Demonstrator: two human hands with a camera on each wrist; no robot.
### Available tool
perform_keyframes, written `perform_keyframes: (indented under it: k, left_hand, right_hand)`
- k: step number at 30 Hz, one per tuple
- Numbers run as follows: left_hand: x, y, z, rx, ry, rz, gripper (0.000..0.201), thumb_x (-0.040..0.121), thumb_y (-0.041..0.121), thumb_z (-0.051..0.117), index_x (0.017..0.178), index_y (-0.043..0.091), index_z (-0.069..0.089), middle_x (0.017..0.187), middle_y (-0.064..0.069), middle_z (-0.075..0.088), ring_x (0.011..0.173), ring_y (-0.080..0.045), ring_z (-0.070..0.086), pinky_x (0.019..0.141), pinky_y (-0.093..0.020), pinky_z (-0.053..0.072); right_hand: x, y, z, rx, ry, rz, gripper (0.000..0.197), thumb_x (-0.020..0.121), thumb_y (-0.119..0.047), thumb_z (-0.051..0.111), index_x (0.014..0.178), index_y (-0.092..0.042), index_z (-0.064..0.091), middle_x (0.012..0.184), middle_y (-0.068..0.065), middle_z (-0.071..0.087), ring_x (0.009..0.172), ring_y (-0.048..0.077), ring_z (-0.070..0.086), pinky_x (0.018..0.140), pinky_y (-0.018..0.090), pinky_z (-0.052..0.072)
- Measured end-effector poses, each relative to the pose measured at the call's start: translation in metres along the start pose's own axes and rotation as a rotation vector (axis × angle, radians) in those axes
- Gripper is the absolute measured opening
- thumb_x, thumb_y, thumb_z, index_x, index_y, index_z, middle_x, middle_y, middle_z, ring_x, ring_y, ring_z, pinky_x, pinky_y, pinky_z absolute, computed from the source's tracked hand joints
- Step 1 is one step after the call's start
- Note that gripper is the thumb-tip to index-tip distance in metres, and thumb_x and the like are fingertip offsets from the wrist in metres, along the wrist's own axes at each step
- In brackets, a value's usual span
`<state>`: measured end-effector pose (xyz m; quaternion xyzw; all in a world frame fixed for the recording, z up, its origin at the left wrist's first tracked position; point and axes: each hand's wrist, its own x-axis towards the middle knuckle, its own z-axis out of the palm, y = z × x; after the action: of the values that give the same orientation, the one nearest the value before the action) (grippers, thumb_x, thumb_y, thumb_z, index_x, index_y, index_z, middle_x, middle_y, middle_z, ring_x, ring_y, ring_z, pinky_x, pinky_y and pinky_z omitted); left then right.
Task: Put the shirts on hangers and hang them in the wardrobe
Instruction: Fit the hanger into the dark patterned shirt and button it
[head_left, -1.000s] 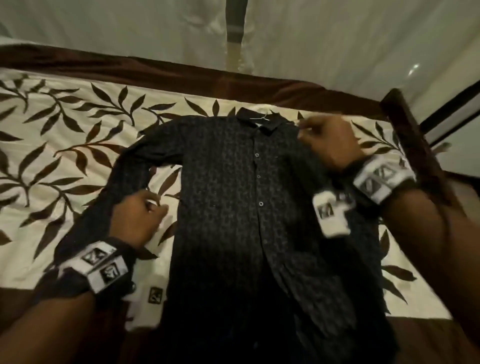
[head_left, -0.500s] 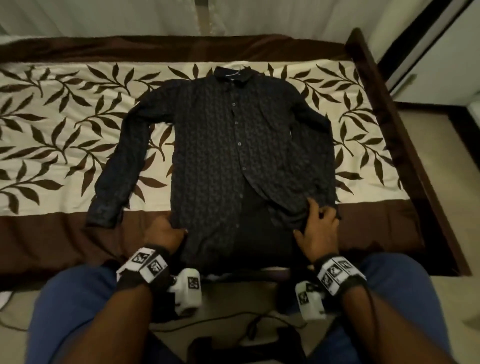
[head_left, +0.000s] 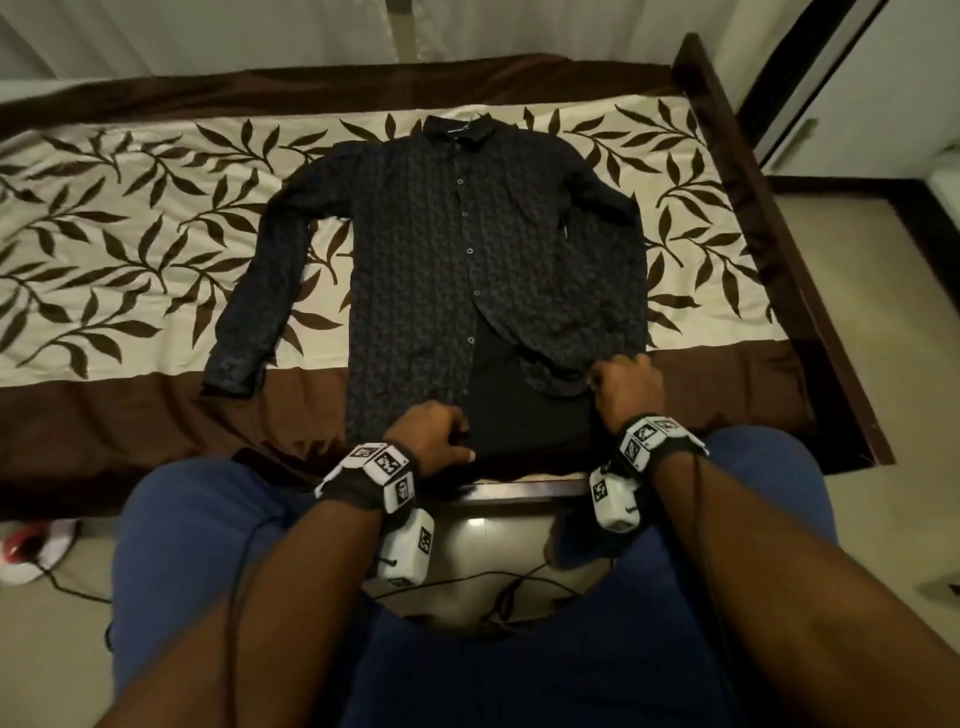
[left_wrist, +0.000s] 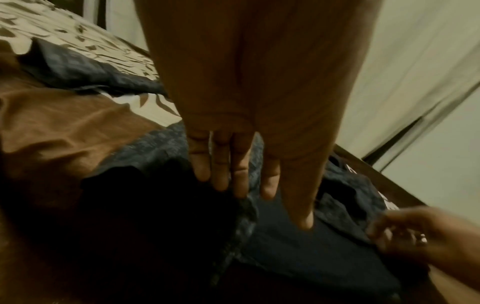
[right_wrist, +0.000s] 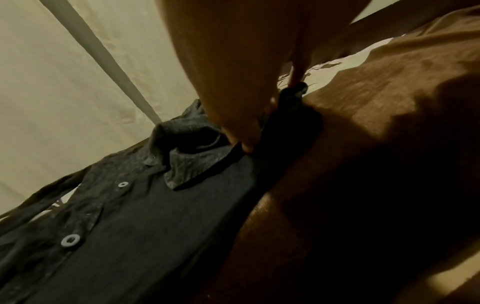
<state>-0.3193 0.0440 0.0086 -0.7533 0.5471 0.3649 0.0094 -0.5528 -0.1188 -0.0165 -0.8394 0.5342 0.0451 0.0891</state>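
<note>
The shirt lies face up on the bed, collar at the far side and hem at the near edge, its upper buttons done and the lower front fallen open on the right of the placket, baring the dark inside. A pale glint at the collar may be the hook of a hanger, though the head view is too dim there to be sure.

Both hands are at the hem. The left hand rests on the bottom of the placket, fingers nearly straight and lying on the cloth in the left wrist view. The right hand, on the other side of the placket, pinches the loose edge of the open panel between thumb and fingers.

The step in hand looks like straightening the shirt front. The next move probably calls for drawing the pinched panel back across to the placket so the front lies flat, then taking hold up at the collar to lift it toward the wardrobe, which no view shows.
</note>
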Motion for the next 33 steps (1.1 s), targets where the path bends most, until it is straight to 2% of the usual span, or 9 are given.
perform_keyframes:
  k: [3, 7, 10, 15, 20, 24, 26, 29, 33]
  left_hand:
    - [0.012, 0.011, 0.011, 0.213, -0.009, 0.032, 0.063, 0.082, 0.046, 0.074, 0.135, 0.022, 0.050, 0.132, -0.011, 0.050, 0.124, -0.030, 0.047, 0.102, -0.040, 0.044]
    - [0.018, 0.031, 0.029, 0.516, -0.014, 0.071, 0.090, 0.077, 0.057, 0.073, 0.147, 0.020, 0.029, 0.139, -0.013, 0.042, 0.129, -0.033, 0.043, 0.100, -0.045, 0.041]
    - [0.024, 0.046, 0.035, 0.607, 0.061, 0.099, 0.063, 0.092, 0.039, 0.062, 0.143, 0.018, 0.031, 0.133, -0.012, 0.050, 0.120, -0.033, 0.052, 0.093, -0.041, 0.044]
    - [0.021, 0.045, 0.029, 0.506, 0.030, 0.146, 0.027, 0.101, 0.021, 0.044, 0.124, 0.016, 0.057, 0.125, -0.012, 0.061, 0.115, -0.035, 0.061, 0.086, -0.040, 0.050]
    - [0.009, 0.036, 0.019, 0.231, -0.066, 0.121, 0.025, 0.092, 0.032, 0.061, 0.107, 0.015, 0.069, 0.116, -0.019, 0.066, 0.106, -0.038, 0.064, 0.083, -0.039, 0.050]
    - [0.016, 0.023, 0.011, 0.101, 0.213, -0.021, 0.031, 0.093, 0.037, 0.059, 0.111, 0.012, 0.064, 0.117, -0.019, 0.063, 0.107, -0.039, 0.061, 0.086, -0.042, 0.050]
    - [0.021, 0.017, 0.012, 0.076, 0.257, -0.102, 0.040, 0.094, 0.038, 0.059, 0.122, 0.010, 0.056, 0.125, -0.019, 0.057, 0.113, -0.039, 0.058, 0.091, -0.043, 0.049]
    - [0.028, 0.008, 0.019, 0.074, 0.196, -0.191, 0.053, 0.094, 0.042, 0.060, 0.135, 0.011, 0.044, 0.135, -0.019, 0.046, 0.119, -0.040, 0.054, 0.096, -0.048, 0.050]
    - [0.032, 0.001, 0.025, 0.143, 0.174, -0.157, 0.049, 0.095, 0.039, 0.060, 0.132, 0.013, 0.043, 0.133, -0.016, 0.050, 0.117, -0.039, 0.055, 0.091, -0.048, 0.050]
  right_hand:
    - [0.003, 0.003, -0.016, 0.220, 0.049, 0.009, 0.013, 0.089, -0.009, 0.059, 0.089, -0.019, 0.068, 0.102, 0.012, 0.068, 0.104, 0.038, 0.054, 0.087, 0.043, 0.047]
    - [0.002, 0.011, -0.049, 0.849, 0.176, 0.212, 0.019, 0.085, -0.003, 0.057, 0.083, -0.020, 0.066, 0.098, 0.010, 0.071, 0.098, 0.031, 0.064, 0.092, 0.043, 0.051]
    - [-0.002, 0.019, -0.074, 1.059, 0.287, 0.270, 0.023, 0.079, -0.008, 0.054, 0.084, -0.026, 0.069, 0.095, 0.005, 0.072, 0.092, 0.026, 0.067, 0.090, 0.047, 0.055]
    - [-0.009, 0.022, -0.084, 0.879, 0.287, 0.112, 0.020, 0.092, -0.010, 0.055, 0.100, -0.019, 0.070, 0.102, 0.002, 0.071, 0.097, 0.020, 0.066, 0.093, 0.047, 0.052]
    - [-0.014, 0.038, -0.085, 0.469, 0.075, 0.214, 0.014, 0.090, -0.019, 0.061, 0.091, -0.027, 0.073, 0.097, 0.009, 0.074, 0.090, 0.031, 0.067, 0.085, 0.042, 0.054]
    - [-0.014, 0.009, -0.082, 0.461, 0.110, 0.082, 0.020, 0.087, -0.007, 0.064, 0.102, -0.014, 0.075, 0.104, 0.009, 0.073, 0.098, 0.027, 0.066, 0.086, 0.026, 0.047]
    - [-0.009, -0.017, -0.064, 0.597, -0.062, -0.058, 0.020, 0.089, -0.004, 0.064, 0.102, -0.013, 0.075, 0.102, 0.003, 0.073, 0.098, 0.019, 0.067, 0.089, 0.021, 0.046]
    - [0.000, -0.040, -0.017, 0.428, -0.280, -0.128, 0.025, 0.091, -0.012, 0.064, 0.116, -0.015, 0.070, 0.120, 0.009, 0.066, 0.113, 0.027, 0.061, 0.101, 0.033, 0.047]
    - [0.002, -0.049, 0.012, 0.100, -0.211, 0.012, 0.037, 0.091, -0.023, 0.066, 0.125, -0.014, 0.054, 0.130, 0.016, 0.045, 0.118, 0.040, 0.048, 0.090, 0.049, 0.051]
